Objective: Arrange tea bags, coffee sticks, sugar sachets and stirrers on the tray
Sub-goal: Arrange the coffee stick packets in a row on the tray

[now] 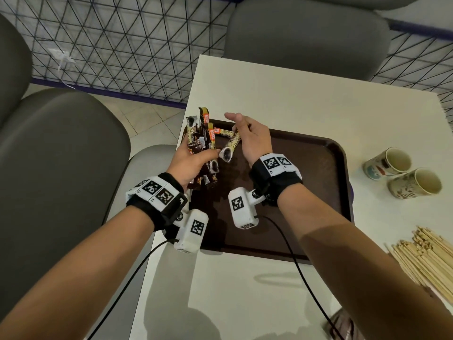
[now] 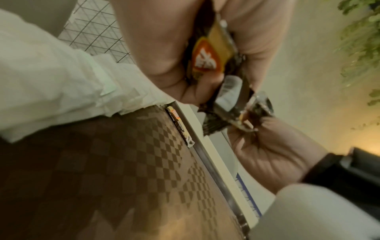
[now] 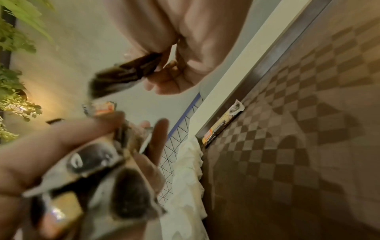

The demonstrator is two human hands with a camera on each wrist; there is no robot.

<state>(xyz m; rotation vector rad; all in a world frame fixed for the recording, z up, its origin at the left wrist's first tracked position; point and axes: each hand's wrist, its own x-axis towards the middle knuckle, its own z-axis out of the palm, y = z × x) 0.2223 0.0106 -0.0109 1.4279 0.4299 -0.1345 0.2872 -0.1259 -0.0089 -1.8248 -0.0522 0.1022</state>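
2 hands (image 1: 188, 160) over tray's (image 1: 318, 192) left edge

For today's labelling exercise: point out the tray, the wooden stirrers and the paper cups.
tray (image 1: 316, 192), head view, bare brown floor right of the right wrist.
wooden stirrers (image 1: 426, 256), head view, middle of the pile.
paper cups (image 1: 398, 160), head view, rim of the farther cup.
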